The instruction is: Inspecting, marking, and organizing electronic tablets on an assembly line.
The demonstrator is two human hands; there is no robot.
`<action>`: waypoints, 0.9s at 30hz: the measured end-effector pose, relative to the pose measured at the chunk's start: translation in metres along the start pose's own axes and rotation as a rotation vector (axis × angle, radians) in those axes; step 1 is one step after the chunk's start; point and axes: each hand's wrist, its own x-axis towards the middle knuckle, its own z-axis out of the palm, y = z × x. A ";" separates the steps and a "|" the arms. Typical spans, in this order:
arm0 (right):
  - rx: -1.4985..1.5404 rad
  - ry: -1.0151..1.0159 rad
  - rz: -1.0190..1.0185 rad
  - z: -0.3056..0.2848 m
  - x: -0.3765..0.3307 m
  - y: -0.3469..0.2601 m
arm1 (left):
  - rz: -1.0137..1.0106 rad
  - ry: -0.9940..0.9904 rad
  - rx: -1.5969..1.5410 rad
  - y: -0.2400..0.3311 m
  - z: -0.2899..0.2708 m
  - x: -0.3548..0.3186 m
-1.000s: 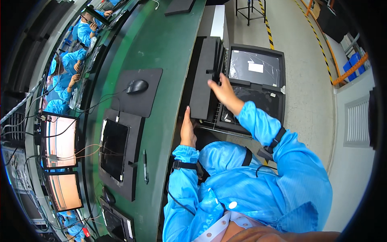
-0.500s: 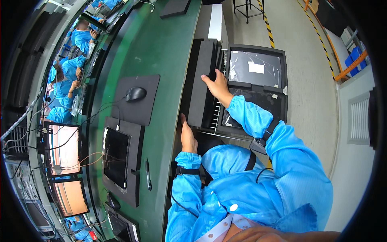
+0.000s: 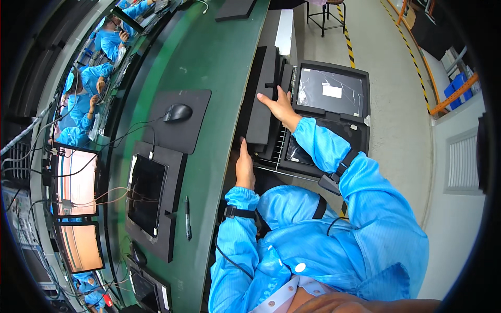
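A black foam tray (image 3: pixel 260 121) stands tilted, nearly on edge, between the green bench and a wire rack (image 3: pixel 282 148). My right hand (image 3: pixel 282 110) grips its right side, with the thumb on the face toward the bench and the other fingers partly hidden behind. At the tray's near end is my left hand (image 3: pixel 245 169), fingers up against it and partly hidden below. Right of my right hand, another black tray (image 3: pixel 366 86) lies on the rack, holding a flat panel under clear film (image 3: pixel 318 86) with a white label. My right forearm partly covers a second dark panel (image 3: pixel 334 138).
On the green bench (image 3: pixel 214 68) lie a mouse (image 3: pixel 178 112) on a mat (image 3: pixel 195 133), a pen (image 3: pixel 188 219) and a cabled tablet-like panel (image 3: pixel 147 195) on foam. Two lit monitors (image 3: pixel 77 180) stand left. Co-workers in blue (image 3: pixel 83 101) sit across. A stool (image 3: pixel 326 20) stands far off.
The foam tray has shifted away from me and tilted differently, its near end now farther up. Both hands have moved along with it. The view has shifted slightly.
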 end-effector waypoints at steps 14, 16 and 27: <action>-0.071 0.046 -0.322 -0.189 -0.031 0.068 | 0.324 0.157 0.425 -0.201 -0.207 -0.071; -0.272 0.033 -0.105 -0.220 -0.049 0.083 | 0.496 0.308 0.732 -0.250 -0.237 -0.084; -0.435 -0.267 -0.920 -0.028 -0.224 0.053 | 0.247 -0.356 1.003 -0.255 -0.212 -0.137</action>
